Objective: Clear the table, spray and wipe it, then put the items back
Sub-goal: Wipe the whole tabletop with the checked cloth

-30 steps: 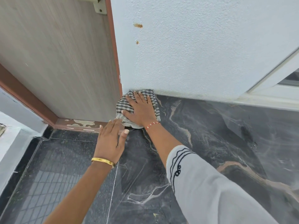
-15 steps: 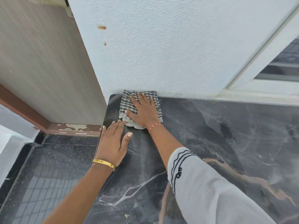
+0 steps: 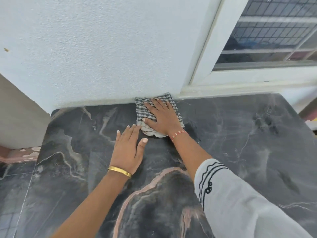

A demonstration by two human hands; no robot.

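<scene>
No container is seen anywhere on the dark marbled surface. One checked cloth is counted, folded into a pad, and two hands are in view. One gold bangle is worn on the left wrist, one red beaded bracelet on the right wrist, and one white sleeve with black trim covers the right forearm.

The right hand is laid flat on top of the cloth, fingers spread and straight, palm pressed down; nothing is pinched or curled around. The cloth lies directly under this hand, with its far edge touching the foot of the white textured wall and its near, bunched edge showing just below the heel of the palm. To the right of the hand, beyond the cloth, the corner of a white window frame meets the surface.

The left hand is placed flat on the bare surface, just beside and nearer than the right hand, fingers together and extended, thumb held out. Its fingertips are close to the cloth's near left corner; whether they touch it cannot be told. Nothing is held in this hand.
</scene>
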